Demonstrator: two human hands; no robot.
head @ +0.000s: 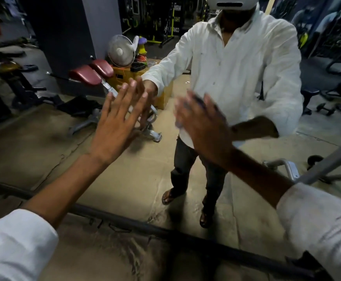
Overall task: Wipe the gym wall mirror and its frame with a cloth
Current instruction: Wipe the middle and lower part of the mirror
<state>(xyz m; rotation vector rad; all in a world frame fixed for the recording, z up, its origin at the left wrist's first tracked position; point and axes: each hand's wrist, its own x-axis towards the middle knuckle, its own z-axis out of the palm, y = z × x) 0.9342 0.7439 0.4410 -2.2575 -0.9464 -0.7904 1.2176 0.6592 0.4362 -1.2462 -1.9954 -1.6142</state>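
Mirror [129,179], dark frame [125,220], reflected lettering [176,19] partly reading "THAT", left hand [117,126] flat, fingers spread, right hand [204,126] blurred, flat, perhaps over cloth [178,123]

Tan floor [125,179], cracked in places, is laid throughout. A grey pillar [98,27] is set at rear left. A maroon-padded bench [88,75], a white fan [121,50] and a yellow wooden box [125,76] are grouped beside it. Dark machines [13,84] are ranged at left.

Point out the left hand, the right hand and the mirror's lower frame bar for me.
left hand [115,126]: head view, back of the hand.
right hand [204,126]: head view, blurred back of the hand.
lower frame bar [125,221]: head view, middle of the dark bar.
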